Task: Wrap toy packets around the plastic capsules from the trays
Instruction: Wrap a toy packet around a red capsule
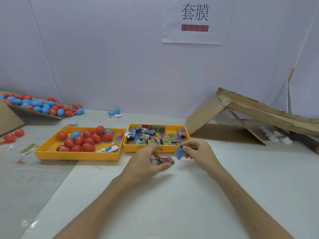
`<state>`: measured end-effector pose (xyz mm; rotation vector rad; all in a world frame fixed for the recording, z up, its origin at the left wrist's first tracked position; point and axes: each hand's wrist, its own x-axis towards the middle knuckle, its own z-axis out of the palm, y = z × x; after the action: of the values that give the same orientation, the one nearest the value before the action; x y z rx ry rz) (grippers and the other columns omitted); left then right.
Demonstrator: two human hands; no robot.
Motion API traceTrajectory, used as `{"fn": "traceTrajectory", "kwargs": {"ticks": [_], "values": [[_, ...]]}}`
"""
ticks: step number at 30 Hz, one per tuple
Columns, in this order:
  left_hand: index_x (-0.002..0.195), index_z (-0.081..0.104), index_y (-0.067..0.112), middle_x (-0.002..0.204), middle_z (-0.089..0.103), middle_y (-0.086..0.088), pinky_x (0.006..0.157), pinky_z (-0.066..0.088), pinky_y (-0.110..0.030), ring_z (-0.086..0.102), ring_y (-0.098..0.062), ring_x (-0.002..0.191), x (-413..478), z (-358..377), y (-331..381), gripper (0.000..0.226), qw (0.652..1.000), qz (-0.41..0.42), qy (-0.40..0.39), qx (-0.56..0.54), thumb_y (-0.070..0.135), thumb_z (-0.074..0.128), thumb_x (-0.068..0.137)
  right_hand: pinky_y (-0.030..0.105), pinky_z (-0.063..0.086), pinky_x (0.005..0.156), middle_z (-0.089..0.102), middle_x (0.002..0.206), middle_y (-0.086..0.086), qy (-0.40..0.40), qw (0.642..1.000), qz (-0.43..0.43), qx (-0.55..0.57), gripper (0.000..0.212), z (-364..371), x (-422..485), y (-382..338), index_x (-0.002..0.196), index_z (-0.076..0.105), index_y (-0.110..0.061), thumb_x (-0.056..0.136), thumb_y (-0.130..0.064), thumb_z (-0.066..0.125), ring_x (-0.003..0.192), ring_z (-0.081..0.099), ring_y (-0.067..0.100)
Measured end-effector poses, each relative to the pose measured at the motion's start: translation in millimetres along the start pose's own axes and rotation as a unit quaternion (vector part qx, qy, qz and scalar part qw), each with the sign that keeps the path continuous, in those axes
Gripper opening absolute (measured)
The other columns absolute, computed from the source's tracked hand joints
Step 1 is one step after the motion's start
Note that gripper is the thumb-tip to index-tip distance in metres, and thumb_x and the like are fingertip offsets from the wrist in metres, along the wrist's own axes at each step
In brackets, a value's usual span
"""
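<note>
Two yellow trays stand side by side ahead of me. The left tray (46, 149) holds several red and blue egg-shaped capsules (86, 138). The right tray (146, 149) is full of small printed toy packets (151, 135). My left hand (146, 163) rests on the white table just in front of the right tray, fingers curled around a pink and dark packet (165, 160). My right hand (196, 150) hovers beside it, pinching a blue packet (179, 153) between thumb and fingers.
A cardboard sheet (34, 111) at the back left carries several more red and blue capsules. Loose capsules (13, 136) and scraps lie at the left. A collapsed cardboard box (241, 116) stands at the back right. A paper sign (195, 19) hangs on the wall.
</note>
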<state>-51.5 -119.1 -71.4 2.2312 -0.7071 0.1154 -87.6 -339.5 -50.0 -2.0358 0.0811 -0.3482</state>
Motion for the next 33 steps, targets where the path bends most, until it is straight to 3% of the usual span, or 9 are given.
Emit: {"fn": "traceTrajectory", "kwargs": {"ticks": [3,6,9,12,15,19,22,27,33], "values": [[0.116,0.065,0.034,0.110,0.061,0.015,0.086,0.049,-0.027,0.054,-0.006,0.101,-0.8,5.6,2.6,0.038,0.996,0.037,-0.001,0.084,0.047,0.077,0.082,0.021,0.045,0.067,0.070,0.086,-0.010,-0.012,0.977,-0.015,-0.212,0.018,-3.5,0.4,5.4,0.091,0.074,-0.028,0.093,-0.015,0.061,0.076,0.059,0.005],[0.108,0.074,0.023,0.100,0.069,0.008,0.082,0.051,-0.026,0.060,-0.009,0.090,0.3,4.0,2.2,0.022,0.996,0.051,0.026,0.066,0.029,0.076,0.087,0.027,0.046,0.073,0.067,0.094,-0.010,-0.018,0.952,-0.026,-0.305,0.016,-3.6,-2.6,5.5,0.100,0.071,-0.031,0.090,-0.021,0.064,0.084,0.056,0.010],[0.095,0.079,0.025,0.083,0.073,0.012,0.067,0.049,-0.014,0.064,-0.005,0.078,1.4,-1.5,5.1,0.008,0.998,0.014,0.052,-0.043,0.024,0.077,0.087,0.023,0.045,0.072,0.063,0.094,-0.009,0.001,0.975,-0.118,-0.191,0.021,-3.5,-5.2,-1.6,0.099,0.072,-0.029,0.084,-0.014,0.073,0.082,0.057,0.010],[0.090,0.078,0.029,0.077,0.075,0.006,0.067,0.055,-0.020,0.068,-0.005,0.071,4.2,-5.7,8.4,0.008,0.982,-0.042,0.048,-0.179,0.021,0.075,0.090,0.012,0.046,0.074,0.066,0.107,-0.008,-0.079,0.979,-0.172,-0.079,0.033,-1.1,-12.4,-10.3,0.107,0.073,-0.027,0.080,-0.010,0.081,0.093,0.063,0.006],[0.097,0.078,0.019,0.079,0.076,-0.005,0.069,0.059,-0.028,0.071,-0.012,0.069,4.9,-8.2,9.5,0.007,0.965,-0.055,0.021,-0.254,0.020,0.072,0.092,0.023,0.054,0.074,0.072,0.095,-0.007,-0.077,0.978,-0.183,-0.059,0.024,4.7,-15.8,-12.5,0.100,0.075,-0.020,0.081,-0.007,0.080,0.086,0.067,0.008],[0.103,0.074,0.026,0.092,0.076,0.004,0.071,0.059,-0.032,0.073,-0.014,0.077,3.1,-5.6,11.1,0.020,0.973,-0.023,-0.001,-0.230,0.029,0.081,0.084,0.022,0.053,0.065,0.071,0.079,-0.009,-0.040,0.984,-0.172,-0.028,0.014,4.2,-12.5,-11.6,0.086,0.073,-0.017,0.082,-0.004,0.078,0.072,0.067,0.007],[0.105,0.070,0.028,0.101,0.073,0.010,0.072,0.058,-0.029,0.074,-0.016,0.083,3.0,-5.2,12.6,0.028,0.976,0.011,0.002,-0.219,0.019,0.083,0.082,0.020,0.053,0.065,0.071,0.080,-0.012,-0.058,0.984,-0.170,-0.010,0.015,4.3,-12.1,-11.5,0.085,0.072,-0.019,0.084,-0.005,0.077,0.074,0.068,0.008],[0.099,0.076,0.016,0.092,0.077,0.000,0.080,0.062,-0.036,0.074,-0.015,0.086,2.6,-8.5,12.4,0.021,0.975,0.034,0.028,-0.220,0.006,0.081,0.081,0.022,0.056,0.067,0.073,0.082,-0.009,-0.067,0.984,-0.165,0.026,0.024,4.9,-13.3,-15.3,0.085,0.071,-0.027,0.082,-0.005,0.079,0.076,0.070,0.011],[0.093,0.077,0.022,0.087,0.077,0.003,0.078,0.061,-0.035,0.074,-0.014,0.083,-0.1,-5.7,13.5,0.022,0.978,0.054,0.038,-0.198,0.005,0.082,0.080,0.023,0.053,0.067,0.068,0.075,-0.010,-0.086,0.980,-0.180,0.001,0.016,6.0,-16.3,-13.6,0.082,0.070,-0.016,0.081,-0.003,0.079,0.069,0.065,0.007]]}}
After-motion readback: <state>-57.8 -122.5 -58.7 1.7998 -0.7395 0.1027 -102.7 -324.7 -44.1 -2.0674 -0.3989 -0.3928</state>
